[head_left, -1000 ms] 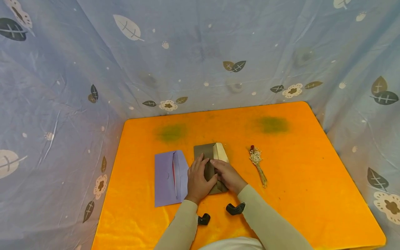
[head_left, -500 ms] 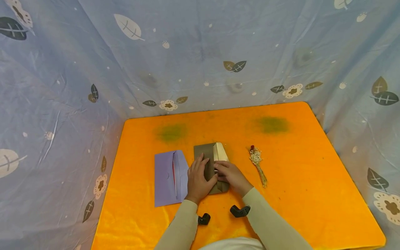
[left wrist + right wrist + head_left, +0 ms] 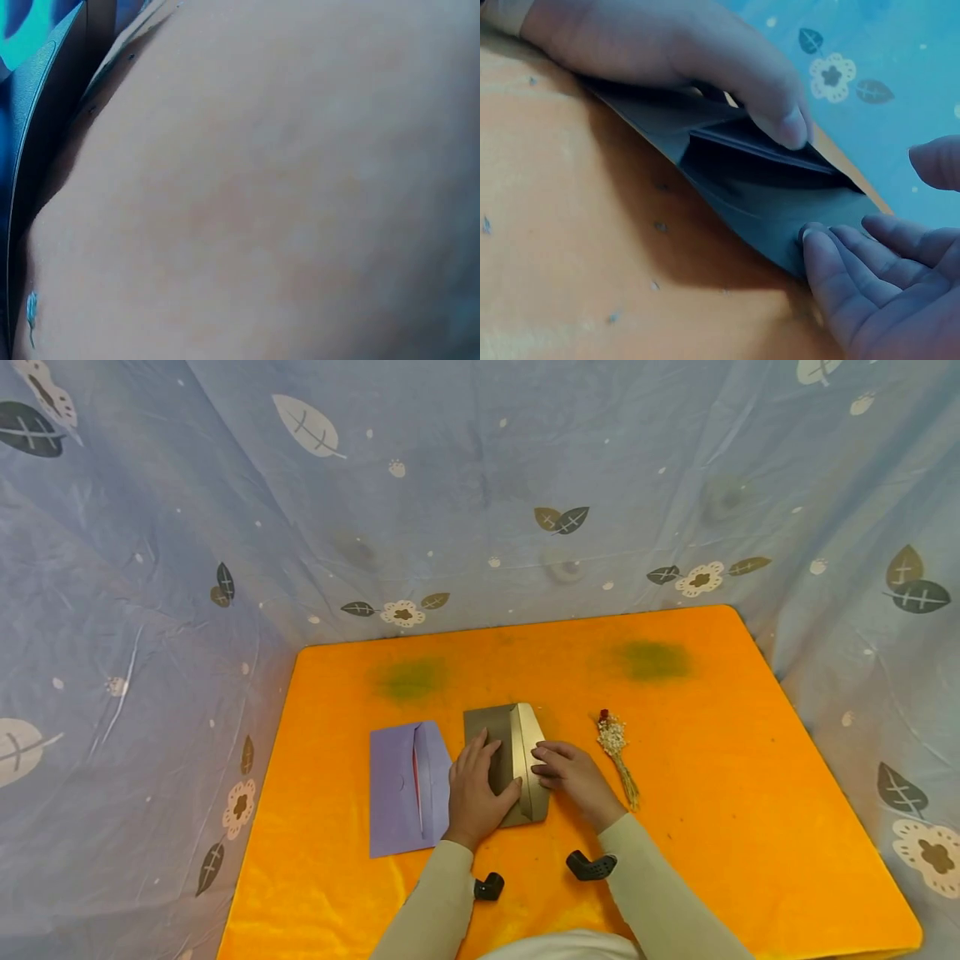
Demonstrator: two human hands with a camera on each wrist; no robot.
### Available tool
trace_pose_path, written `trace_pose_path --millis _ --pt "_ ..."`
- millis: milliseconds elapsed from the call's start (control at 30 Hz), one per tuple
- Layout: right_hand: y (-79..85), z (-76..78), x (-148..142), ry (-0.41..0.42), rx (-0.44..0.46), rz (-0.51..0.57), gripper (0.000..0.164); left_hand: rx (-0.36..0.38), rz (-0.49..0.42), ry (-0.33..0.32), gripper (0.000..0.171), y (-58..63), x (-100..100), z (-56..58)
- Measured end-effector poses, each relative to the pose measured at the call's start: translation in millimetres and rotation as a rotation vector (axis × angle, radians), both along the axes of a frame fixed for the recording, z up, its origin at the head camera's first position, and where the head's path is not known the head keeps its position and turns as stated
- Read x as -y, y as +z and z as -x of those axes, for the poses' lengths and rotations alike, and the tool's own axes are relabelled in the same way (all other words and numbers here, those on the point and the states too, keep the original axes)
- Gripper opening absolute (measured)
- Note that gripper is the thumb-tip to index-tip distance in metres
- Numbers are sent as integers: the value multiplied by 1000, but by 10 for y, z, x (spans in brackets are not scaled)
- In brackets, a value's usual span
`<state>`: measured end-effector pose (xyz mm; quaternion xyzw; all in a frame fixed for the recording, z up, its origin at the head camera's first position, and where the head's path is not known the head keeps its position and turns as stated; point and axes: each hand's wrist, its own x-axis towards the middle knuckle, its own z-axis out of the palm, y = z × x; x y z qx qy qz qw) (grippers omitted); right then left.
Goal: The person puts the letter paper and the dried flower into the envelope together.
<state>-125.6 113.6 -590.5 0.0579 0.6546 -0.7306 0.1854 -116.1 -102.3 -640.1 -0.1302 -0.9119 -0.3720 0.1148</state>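
Right hand [image 3: 573,774] is sitting further right than half a second ago: it has slid off the middle of the grey envelope [image 3: 501,752] onto the flap [image 3: 528,752], fingers now lying straight and flat, pressing the flap's edge. In the right wrist view the fingertips [image 3: 832,255] are resting flat on the grey paper, thumb lifted apart, gripping nothing. Right forearm is angling out more to the right, and the wrist camera [image 3: 591,866] is shifted right too. Left hand [image 3: 476,787] is staying where it was, palm down, fingers spread loosely and pressing the envelope's left half; its thumb [image 3: 780,112] is lying over the open pocket. Left wrist view is showing only blurred skin close up. The envelope is lying at the surface's [image 3: 720,777] centre, pocket gaping slightly, flap folded out right. A purple envelope [image 3: 405,789] is lying just left, touching the left hand's edge. A dried flower sprig [image 3: 618,756] is lying near the right hand. Blue leaf-print cloth [image 3: 480,485] is hanging behind.
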Motion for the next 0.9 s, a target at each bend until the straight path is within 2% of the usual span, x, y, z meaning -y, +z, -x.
trace_pose_path --millis 300,467,633,900 --pt "-18 -34 -169 -68 15 -19 52 26 -5 4 69 -36 0 6" --pt "34 -42 -268 -75 20 -23 55 -4 -24 1 68 -37 0 -1" --pt "97 -74 -361 -66 9 -31 58 -4 -44 -2 68 -28 7 -10" --pt "196 -55 -592 -146 11 -81 58 34 -33 -1 67 -32 6 0"
